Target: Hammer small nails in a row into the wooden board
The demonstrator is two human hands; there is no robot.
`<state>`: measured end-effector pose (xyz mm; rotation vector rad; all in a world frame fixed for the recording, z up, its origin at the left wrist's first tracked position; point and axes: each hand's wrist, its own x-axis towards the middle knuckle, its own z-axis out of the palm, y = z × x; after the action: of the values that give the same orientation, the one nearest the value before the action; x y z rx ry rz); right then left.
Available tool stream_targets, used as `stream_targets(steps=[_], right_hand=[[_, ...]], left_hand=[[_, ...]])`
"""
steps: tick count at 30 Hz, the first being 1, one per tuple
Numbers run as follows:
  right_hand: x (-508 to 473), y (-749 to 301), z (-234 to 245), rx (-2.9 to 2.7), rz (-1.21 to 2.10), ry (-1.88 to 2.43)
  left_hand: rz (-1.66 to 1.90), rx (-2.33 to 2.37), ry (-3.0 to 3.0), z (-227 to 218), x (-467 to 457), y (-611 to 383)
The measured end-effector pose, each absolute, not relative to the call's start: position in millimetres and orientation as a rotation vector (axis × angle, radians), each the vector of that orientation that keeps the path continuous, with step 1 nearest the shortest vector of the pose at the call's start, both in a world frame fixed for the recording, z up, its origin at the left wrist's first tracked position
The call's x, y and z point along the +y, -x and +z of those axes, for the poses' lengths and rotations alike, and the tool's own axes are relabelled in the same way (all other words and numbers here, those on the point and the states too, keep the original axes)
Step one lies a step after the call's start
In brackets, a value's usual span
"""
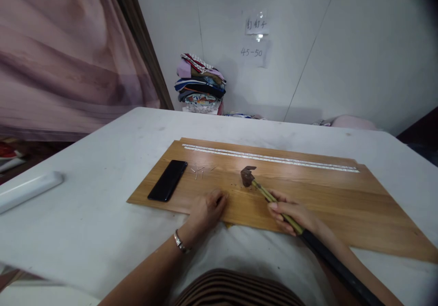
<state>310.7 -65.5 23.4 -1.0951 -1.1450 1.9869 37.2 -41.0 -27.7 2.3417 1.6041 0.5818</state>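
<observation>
My right hand is wrapped round the handle of a claw hammer, whose rusty brown head is over the wooden board. Black covers the lower part of the handle. My left hand rests at the board's near edge with its fingers curled closed; whatever they hold, if anything, is hidden. Between that hand and the hammer head, several tiny dark specks dot the wood, too small to name. Loose nails lie on the board beyond my left hand.
A black phone lies on the board's left part. Two pale strips run along the far side. The board lies on a white table, with a white roll at left. Folded cloths are stacked behind, by the wall.
</observation>
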Motion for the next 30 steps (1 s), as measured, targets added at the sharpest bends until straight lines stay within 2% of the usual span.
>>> stream_targets(steps=[30], right_hand=[[-67.4,-308.0,23.4,-1.113,1.992,1.078]], left_hand=[[0.562,1.587,-2.320,-25.3,-41.1,-37.3]])
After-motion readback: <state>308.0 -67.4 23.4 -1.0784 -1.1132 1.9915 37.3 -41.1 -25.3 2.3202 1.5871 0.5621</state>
